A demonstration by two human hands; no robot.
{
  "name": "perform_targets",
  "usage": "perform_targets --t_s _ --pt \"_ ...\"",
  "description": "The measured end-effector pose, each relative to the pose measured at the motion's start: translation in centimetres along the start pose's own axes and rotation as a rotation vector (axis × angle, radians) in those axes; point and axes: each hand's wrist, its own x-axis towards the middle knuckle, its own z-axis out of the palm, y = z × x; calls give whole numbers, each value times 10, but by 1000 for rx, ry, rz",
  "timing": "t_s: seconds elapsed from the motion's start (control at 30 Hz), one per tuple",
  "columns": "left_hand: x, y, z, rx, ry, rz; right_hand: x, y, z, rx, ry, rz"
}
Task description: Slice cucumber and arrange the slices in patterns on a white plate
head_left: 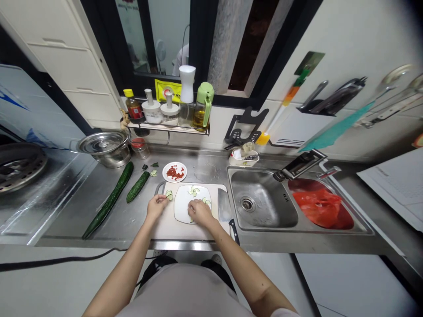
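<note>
Over the white square plate [179, 204], my right hand [201, 213] points its closed fingers down at the surface; what they hold is hidden. Thin cucumber slices [193, 190] lie in small fanned groups on that plate, at its top, right side and lower edge. My left hand [157, 207] pinches at the edge of a short stack of cucumber slices [169, 194], left of the plate on the cutting board [165, 231]. A kitchen knife [225, 207] with a black handle lies on the board's right side.
A small dish [165, 166] of red pieces sits behind the board. To the left lie a whole cucumber [110, 200], a cut cucumber [138, 187] and a lidded steel pot [114, 154]. At right is a sink [264, 220] with a red bag [319, 204]. Above hangs a condiment rack [168, 128].
</note>
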Motion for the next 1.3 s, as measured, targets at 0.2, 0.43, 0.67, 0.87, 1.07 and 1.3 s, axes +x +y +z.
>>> perform_targets --t_s 0.2,0.43,0.67,0.87,1.07,1.3 --pt "-21 30 -9 -537 -152 -24 7 -14 -22 410 295 -82" --pt "-37 61 -11 -557 -258 106 8 -29 -33 585 325 -227" --pt "-45 66 -11 -578 -253 -18 0 -28 -38 553 409 -276" --pt "-51 83 -15 -792 -478 -234 -10 -30 -49 448 462 -351" --pt "-51 91 -16 -858 -474 -239 -15 -28 -54 397 448 -369" --pt "-57 95 -15 -780 -364 -115 -19 -28 -53 407 434 -358"
